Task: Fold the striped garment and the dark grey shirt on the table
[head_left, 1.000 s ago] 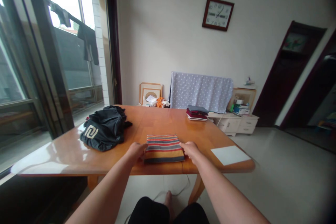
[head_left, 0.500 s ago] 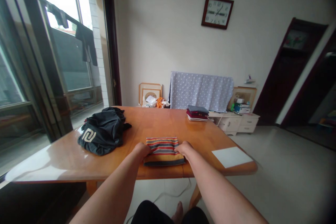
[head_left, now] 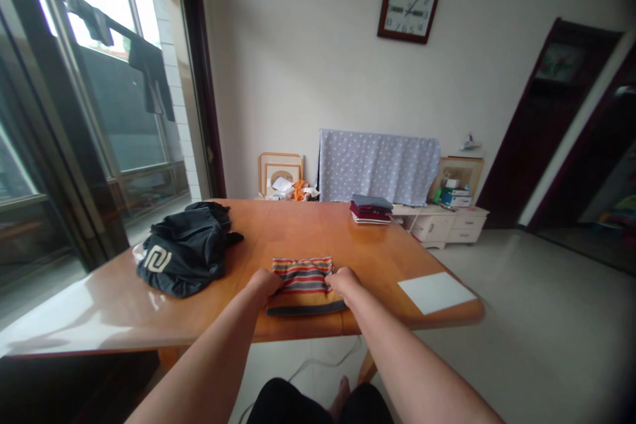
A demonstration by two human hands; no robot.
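A folded striped garment (head_left: 305, 285) in red, yellow, grey and orange lies on the wooden table in front of me, its dark edge nearest my body. At its left side, my left hand (head_left: 268, 281) is closed on the cloth. My right hand (head_left: 344, 281) pinches the opposite side at about the same height. Between the hands the upper part is slightly wrinkled, while the lower part lies fairly flat. Both thumbs rest on the fabric, and the other fingers are mostly hidden.
A crumpled black garment (head_left: 186, 252) lies on the table's left. Toward the back stands a stack of folded clothes (head_left: 370, 209). A white sheet (head_left: 436, 293) lies near the right edge of the table (head_left: 293, 222). Beyond are a polka-dot cloth (head_left: 377, 165) and a white cabinet (head_left: 440, 228).
My view has tilted and shifted slightly. Both hands keep their hold on the striped garment, and its upper part looks a little more bunched between them.
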